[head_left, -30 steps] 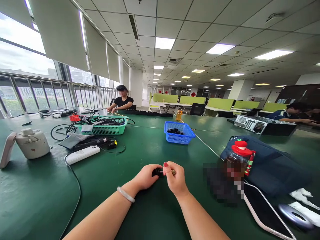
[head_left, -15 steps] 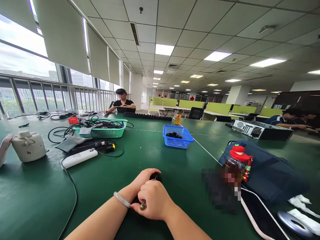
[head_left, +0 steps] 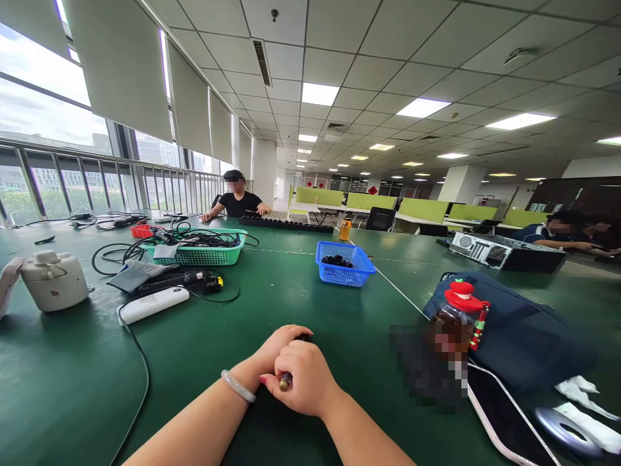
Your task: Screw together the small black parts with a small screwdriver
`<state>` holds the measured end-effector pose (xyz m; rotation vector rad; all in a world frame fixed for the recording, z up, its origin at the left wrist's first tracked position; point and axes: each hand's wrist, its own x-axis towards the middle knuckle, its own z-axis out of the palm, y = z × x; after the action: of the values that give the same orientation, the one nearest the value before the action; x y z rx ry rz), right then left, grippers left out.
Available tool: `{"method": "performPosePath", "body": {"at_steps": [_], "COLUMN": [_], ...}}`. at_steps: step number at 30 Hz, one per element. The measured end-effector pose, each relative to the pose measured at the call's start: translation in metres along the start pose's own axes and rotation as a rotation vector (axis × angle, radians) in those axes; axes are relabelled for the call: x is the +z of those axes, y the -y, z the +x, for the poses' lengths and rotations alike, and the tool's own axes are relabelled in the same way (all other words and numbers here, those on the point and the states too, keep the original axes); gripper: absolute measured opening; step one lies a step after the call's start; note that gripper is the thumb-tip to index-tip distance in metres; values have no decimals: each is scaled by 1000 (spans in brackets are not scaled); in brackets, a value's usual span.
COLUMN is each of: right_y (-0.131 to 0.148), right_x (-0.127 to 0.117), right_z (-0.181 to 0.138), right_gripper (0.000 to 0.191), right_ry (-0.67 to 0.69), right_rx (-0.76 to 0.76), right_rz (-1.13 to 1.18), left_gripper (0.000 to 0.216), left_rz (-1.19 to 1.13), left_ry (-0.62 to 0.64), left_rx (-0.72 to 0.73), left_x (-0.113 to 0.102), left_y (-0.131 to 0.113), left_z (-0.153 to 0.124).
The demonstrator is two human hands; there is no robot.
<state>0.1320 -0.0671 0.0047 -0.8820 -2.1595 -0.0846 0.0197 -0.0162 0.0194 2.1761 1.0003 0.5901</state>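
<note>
My right hand (head_left: 306,377) is closed round a tool with a brown handle (head_left: 285,381), whose brass-coloured end sticks out by the thumb. The tool's far end is hidden, so its kind does not show. Behind and partly under it, my left hand (head_left: 277,348) curls over a small dark object (head_left: 304,337), of which only a bit shows at the fingertips. Both hands rest low over the green table (head_left: 204,362), the right overlapping the left. Beyond them stands a blue basket (head_left: 345,275) with black pieces (head_left: 337,261) inside.
A green basket (head_left: 218,257) of cables, a white power strip (head_left: 155,304) and a jug (head_left: 54,285) are to the left. On the right lie a phone (head_left: 504,408), a red-lidded bottle (head_left: 456,320) and a dark bag (head_left: 528,323). A person (head_left: 237,202) sits across the table.
My right hand has shifted slightly up and right with the tool, covering more of the dark object. My left hand stays in place. The person opposite has moved an arm outward.
</note>
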Motion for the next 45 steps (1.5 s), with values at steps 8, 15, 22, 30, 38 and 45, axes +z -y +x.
{"method": "performPosePath", "body": {"at_steps": [8,15,22,30,38,45], "right_y": [1,2,2,-2,-5,-6], "right_x": [-3,-5,-7,-15,-20,-17], "right_z": [1,2,1,2,1,0], "right_gripper": [37,36,36,36,41,41], "right_ry": [26,21,-1,-53,-215,-173], "right_rx": [5,17,32,-25,-18,-10], "right_rz": [-38,-45,-33,-143,-75,-77], "left_gripper": [46,43,43,37,14,18], "left_rz": [14,2,1,85,228,206], "left_ry": [10,-48,-54,-57,-80,-73], "left_rx": [7,41,57,104,254,208], "left_x": [1,4,7,15,24,22], "left_y": [4,7,15,28,39,35], "left_z": [4,5,9,17,20,18]}}
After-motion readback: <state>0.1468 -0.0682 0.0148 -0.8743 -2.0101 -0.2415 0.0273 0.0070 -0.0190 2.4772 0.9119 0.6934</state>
